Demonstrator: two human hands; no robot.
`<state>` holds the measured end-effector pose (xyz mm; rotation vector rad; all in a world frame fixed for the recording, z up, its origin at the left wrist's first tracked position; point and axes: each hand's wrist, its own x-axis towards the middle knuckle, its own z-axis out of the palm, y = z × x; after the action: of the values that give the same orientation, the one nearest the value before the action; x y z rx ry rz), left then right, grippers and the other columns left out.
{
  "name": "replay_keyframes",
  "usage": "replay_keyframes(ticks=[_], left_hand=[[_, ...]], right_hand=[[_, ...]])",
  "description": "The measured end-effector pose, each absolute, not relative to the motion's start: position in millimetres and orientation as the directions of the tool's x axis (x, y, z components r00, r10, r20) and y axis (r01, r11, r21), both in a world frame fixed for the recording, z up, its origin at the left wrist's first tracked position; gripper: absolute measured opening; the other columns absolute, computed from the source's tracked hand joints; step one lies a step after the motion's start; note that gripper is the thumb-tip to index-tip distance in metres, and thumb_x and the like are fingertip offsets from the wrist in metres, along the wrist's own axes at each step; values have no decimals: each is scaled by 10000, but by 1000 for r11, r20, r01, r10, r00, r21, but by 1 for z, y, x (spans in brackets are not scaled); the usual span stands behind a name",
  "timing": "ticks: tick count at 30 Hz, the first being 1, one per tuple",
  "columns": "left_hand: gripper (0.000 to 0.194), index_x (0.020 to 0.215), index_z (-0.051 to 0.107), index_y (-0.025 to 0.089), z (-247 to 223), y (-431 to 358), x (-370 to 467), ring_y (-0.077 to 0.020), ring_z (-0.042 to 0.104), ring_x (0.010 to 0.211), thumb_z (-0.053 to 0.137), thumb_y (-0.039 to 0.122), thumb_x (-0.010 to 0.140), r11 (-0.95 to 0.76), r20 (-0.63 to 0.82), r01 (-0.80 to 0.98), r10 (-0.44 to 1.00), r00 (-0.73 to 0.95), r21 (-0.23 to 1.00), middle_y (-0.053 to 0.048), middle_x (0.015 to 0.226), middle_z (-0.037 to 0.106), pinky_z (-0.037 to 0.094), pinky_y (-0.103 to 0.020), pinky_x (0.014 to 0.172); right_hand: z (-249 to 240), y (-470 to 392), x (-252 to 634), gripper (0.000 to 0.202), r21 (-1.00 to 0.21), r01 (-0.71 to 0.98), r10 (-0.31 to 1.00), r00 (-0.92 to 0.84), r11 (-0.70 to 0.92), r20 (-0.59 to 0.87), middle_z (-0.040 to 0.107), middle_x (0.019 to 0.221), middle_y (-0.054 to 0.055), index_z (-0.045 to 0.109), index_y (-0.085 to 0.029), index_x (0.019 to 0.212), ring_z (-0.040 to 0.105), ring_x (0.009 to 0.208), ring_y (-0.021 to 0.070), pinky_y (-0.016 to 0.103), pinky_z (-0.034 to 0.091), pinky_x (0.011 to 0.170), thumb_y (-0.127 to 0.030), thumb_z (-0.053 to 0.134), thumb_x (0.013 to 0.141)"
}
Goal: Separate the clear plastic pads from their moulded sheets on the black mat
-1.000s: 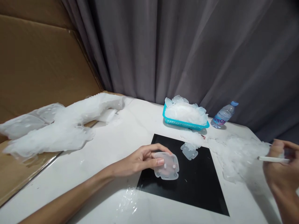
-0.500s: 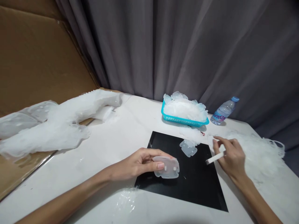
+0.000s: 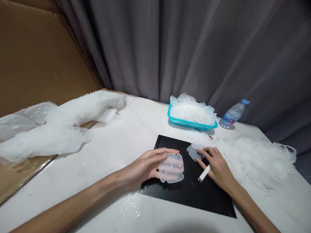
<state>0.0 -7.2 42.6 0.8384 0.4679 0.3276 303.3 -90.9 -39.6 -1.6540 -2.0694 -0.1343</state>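
A translucent plastic piece (image 3: pixel 171 168) with small holes and tabs is held in my left hand (image 3: pixel 148 165), its fingers showing through from behind. It is above the left part of a black mat (image 3: pixel 206 194). My right hand (image 3: pixel 215 165) has a white stick-like tool (image 3: pixel 204 173) with a dark tip held between its fingers. Its thumb and forefinger touch another translucent piece (image 3: pixel 193 152) at the mat's back edge, beside a few overlapping pieces.
Behind the mat stands a turquoise basket (image 3: pixel 191 124) heaped with translucent pieces, with a water bottle (image 3: pixel 230 116) to its right. Thin clear scraps (image 3: pixel 262 158) lie at right. Stacked white pieces (image 3: pixel 60 129) and cardboard (image 3: pixel 36 58) are at left.
My right hand has moved left from the scraps to the piece on the mat, carrying the white tool. The piece in my left hand has been turned so its broad face shows.
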Motion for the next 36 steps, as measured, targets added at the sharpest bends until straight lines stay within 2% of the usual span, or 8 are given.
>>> replay_keyframes(ticks=[6, 12, 18, 21, 25, 32, 34, 36], left_hand=[[487, 1375, 609, 109, 42, -6, 0, -371, 688, 1215, 494, 458, 1055, 646, -254, -119, 453, 854, 754, -228, 1327, 695, 531, -533, 1046], [590, 1396, 584, 109, 44, -5, -1, -380, 663, 1249, 448, 563, 1045, 668, -265, -121, 447, 855, 734, -230, 1341, 685, 471, -569, 1101], [641, 1412, 567, 100, 44, -4, -2, -381, 661, 1250, 438, 601, 1033, 662, -260, -129, 456, 851, 739, -246, 1328, 686, 457, -573, 1106], [685, 1408, 568, 106, 42, -5, -2, -375, 663, 1245, 418, 650, 1020, 659, -264, -125, 458, 849, 741, -245, 1330, 685, 463, -560, 1101], [738, 1392, 569, 111, 40, -4, -1, -372, 679, 1216, 425, 711, 987, 653, -273, -118, 465, 842, 748, -248, 1333, 682, 474, -549, 1087], [670, 1437, 524, 116, 34, -3, 0, -372, 672, 1227, 472, 631, 1012, 661, -291, -116, 473, 831, 742, -245, 1358, 661, 469, -560, 1093], [619, 1448, 515, 144, 31, -3, 2, -362, 666, 1236, 549, 573, 1003, 638, -308, -98, 494, 813, 764, -228, 1367, 657, 461, -551, 1103], [603, 1485, 478, 207, 26, -3, 4, -339, 665, 1242, 638, 494, 979, 612, -319, -79, 513, 797, 787, -195, 1370, 659, 454, -537, 1108]], right_hand=[[-41, -91, 300, 217, -313, 906, 894, -132, 284, 428, 620, 1126, 111, 603, -226, 1219, 599, 1042, 294, 446, 531, 884, -313, 558, 1026], [-42, -90, 299, 175, -317, 903, 892, -137, 292, 431, 608, 1222, 121, 578, -230, 1190, 601, 1118, 296, 459, 525, 934, -296, 543, 1032], [-49, -90, 300, 372, -323, 915, 895, -83, 243, 438, 601, 1320, 133, 507, -237, 1372, 574, 1207, 319, 506, 515, 991, -343, 564, 1019], [-52, -89, 300, 409, -384, 905, 893, 10, 183, 450, 626, 1219, 137, 521, -230, 1360, 602, 1110, 325, 512, 541, 918, -386, 598, 990], [-54, -90, 301, 372, -483, 867, 927, 74, 122, 367, 634, 1001, 85, 567, -221, 1286, 613, 886, 273, 446, 560, 782, -433, 601, 984], [-50, -97, 299, 364, -330, 938, 890, 60, 104, 452, 589, 1056, 115, 646, -275, 1265, 563, 970, 324, 507, 537, 839, -504, 585, 988], [-49, -98, 298, 313, -380, 920, 907, 73, 100, 415, 589, 1071, 111, 643, -280, 1226, 569, 981, 321, 504, 540, 845, -476, 588, 989], [-48, -98, 297, 264, -499, 863, 931, 113, 82, 347, 594, 1059, 95, 610, -261, 1192, 594, 972, 295, 470, 552, 843, -428, 594, 988]])
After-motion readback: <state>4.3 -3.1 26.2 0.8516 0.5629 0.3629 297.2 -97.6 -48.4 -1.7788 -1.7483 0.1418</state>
